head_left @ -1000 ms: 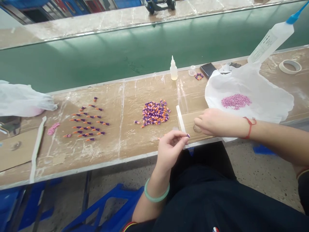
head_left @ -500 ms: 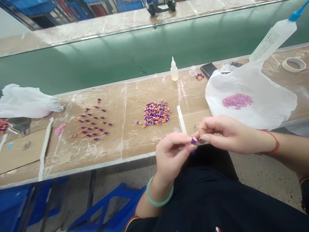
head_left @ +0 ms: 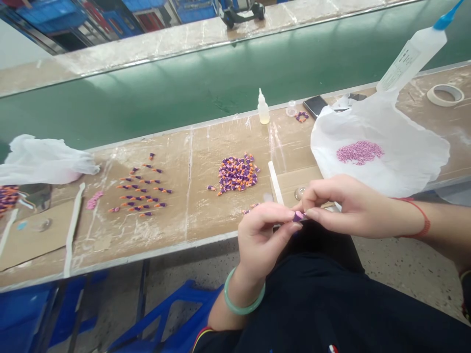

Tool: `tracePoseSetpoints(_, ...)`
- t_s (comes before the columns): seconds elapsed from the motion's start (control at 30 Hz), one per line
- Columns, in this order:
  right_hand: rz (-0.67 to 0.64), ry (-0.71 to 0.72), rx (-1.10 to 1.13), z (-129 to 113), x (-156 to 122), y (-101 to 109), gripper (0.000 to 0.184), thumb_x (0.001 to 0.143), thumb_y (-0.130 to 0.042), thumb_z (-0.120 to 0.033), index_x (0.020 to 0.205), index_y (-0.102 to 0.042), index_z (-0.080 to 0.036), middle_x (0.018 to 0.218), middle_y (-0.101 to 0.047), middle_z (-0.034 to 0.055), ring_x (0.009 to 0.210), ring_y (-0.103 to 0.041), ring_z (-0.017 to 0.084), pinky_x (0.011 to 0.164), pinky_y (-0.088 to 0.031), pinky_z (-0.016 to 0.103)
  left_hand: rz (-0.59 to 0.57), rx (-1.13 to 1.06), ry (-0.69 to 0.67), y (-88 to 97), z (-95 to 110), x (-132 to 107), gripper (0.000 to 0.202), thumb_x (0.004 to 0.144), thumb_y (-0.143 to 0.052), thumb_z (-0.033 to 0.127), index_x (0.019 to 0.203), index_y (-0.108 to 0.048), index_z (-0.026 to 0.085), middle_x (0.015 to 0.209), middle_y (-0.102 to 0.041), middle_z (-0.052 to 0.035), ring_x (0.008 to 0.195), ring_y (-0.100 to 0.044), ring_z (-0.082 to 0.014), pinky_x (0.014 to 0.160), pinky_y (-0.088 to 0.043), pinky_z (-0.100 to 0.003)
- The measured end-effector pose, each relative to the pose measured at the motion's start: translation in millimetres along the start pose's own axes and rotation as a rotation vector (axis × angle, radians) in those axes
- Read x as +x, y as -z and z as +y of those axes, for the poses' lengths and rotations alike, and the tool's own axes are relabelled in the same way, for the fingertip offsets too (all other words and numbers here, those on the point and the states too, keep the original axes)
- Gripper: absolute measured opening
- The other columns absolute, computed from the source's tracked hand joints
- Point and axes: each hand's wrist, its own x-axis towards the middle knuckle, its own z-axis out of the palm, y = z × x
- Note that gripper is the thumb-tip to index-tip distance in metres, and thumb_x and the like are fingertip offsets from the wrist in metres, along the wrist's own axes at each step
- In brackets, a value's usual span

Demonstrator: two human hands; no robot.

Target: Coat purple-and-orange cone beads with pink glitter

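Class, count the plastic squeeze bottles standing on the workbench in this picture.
2. A small clear bottle stands at the bench's far edge, behind the purple-and-orange pile. A large blue-nozzled bottle leans at far right, above the white bag. Others may be out of view.

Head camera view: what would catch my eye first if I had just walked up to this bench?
Most likely the two hands meeting at the near edge of the workbench: the left hand and right hand pinch one tiny purple piece between their fingertips. Behind them lies a heap of purple and orange pieces at mid-bench, with neat rows of the same pieces further left. To the right, a small pile of pink beads sits on a white plastic bag.
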Motion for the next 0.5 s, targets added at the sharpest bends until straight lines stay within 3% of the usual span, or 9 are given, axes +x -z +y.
tracePoseSetpoints(0.5, 0.02, 0.029, -0.142, -6.7, -1.3, -1.3, 0.012, 0.087, -0.052, -0.01, 0.078, -0.053, -0.017, 0.065, -0.057, -0.0064, 0.054, -0.048, 0.004, 0.051, -0.035, 0.015, 0.033, 0.081, -0.019, -4.8, 3.6, -0.8, 0.015, 0.079, -0.08, 0.012, 0.088, -0.077, 0.023, 0.083, -0.079, -0.0023, 0.076, -0.074, -0.014, 0.073, -0.06, -0.025)
